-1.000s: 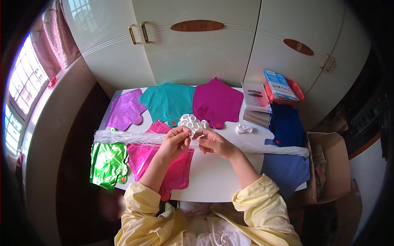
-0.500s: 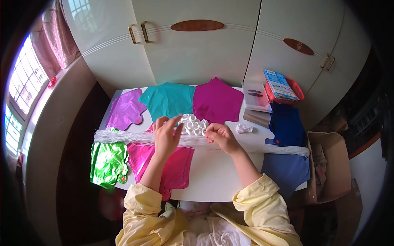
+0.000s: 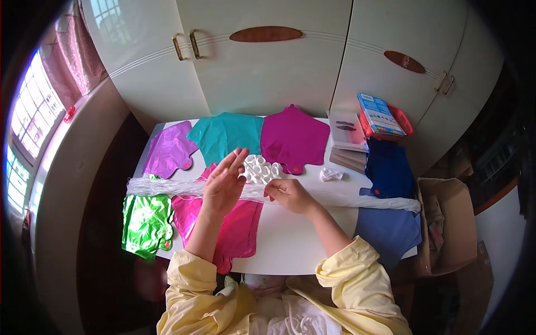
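Observation:
Over the table's middle, my left hand (image 3: pixel 224 183) is raised with its fingers stretched upward. Beside it, my right hand (image 3: pixel 290 195) is closed in a pinch above a long bundle of white string (image 3: pixel 346 200). Something small and red shows at its fingertips, too small to name. Just beyond both hands lies a cluster of white rings (image 3: pixel 261 169). Flat, uninflated foil balloons surround them: a bright pink balloon (image 3: pixel 237 229) under my left forearm, a magenta balloon (image 3: pixel 296 137), a teal balloon (image 3: pixel 226 137), a purple balloon (image 3: pixel 169 148) and a green balloon (image 3: pixel 146 223).
At the right are a dark blue balloon (image 3: pixel 389 167) and a slate-blue balloon (image 3: pixel 388 231). A clear plastic box (image 3: pixel 347 131) stands near a red basket (image 3: pixel 403 120) holding printed packets. Crumpled white material (image 3: pixel 331 174) lies nearby. An open cardboard box (image 3: pixel 460 229) adjoins the table; cabinets stand behind.
My right hand has shifted slightly left and nearer to me. The left hand has turned, its fingers now straighter and pointing up.

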`<action>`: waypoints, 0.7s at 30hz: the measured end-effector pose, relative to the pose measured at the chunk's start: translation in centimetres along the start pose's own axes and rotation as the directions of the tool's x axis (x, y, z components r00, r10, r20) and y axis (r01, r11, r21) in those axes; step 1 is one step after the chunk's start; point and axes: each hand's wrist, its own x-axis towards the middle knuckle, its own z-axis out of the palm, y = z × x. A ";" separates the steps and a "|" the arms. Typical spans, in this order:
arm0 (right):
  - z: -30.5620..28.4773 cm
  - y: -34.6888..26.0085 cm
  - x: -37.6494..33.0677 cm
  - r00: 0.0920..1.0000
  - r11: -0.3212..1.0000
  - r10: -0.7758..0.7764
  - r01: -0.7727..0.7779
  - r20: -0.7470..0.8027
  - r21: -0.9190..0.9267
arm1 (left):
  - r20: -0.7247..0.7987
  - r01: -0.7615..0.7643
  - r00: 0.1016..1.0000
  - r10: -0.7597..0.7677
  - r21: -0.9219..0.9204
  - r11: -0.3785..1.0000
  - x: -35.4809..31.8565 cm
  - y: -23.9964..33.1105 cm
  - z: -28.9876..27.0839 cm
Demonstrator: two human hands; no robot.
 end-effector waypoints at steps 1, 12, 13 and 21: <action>0.2 -0.5 0.0 1.000 0.999 0.017 -0.017 0.014 -0.040 | -0.033 -0.052 0.998 0.061 0.224 0.973 0.3 -0.6 0.2; -0.7 -1.2 -0.2 0.983 0.985 -0.173 0.173 -0.053 -0.011 | 0.172 0.010 0.985 0.016 -0.148 0.989 0.0 -0.9 -2.3; -0.6 -0.6 -0.1 0.991 0.990 -0.126 0.124 -0.040 -0.062 | 0.169 0.003 0.985 0.031 -0.199 0.980 0.3 -0.3 -1.3; -0.8 -0.8 -0.4 0.930 0.948 -0.312 0.291 -0.197 -0.127 | 0.198 -0.175 0.959 0.204 0.976 -0.126 0.4 -0.4 -0.6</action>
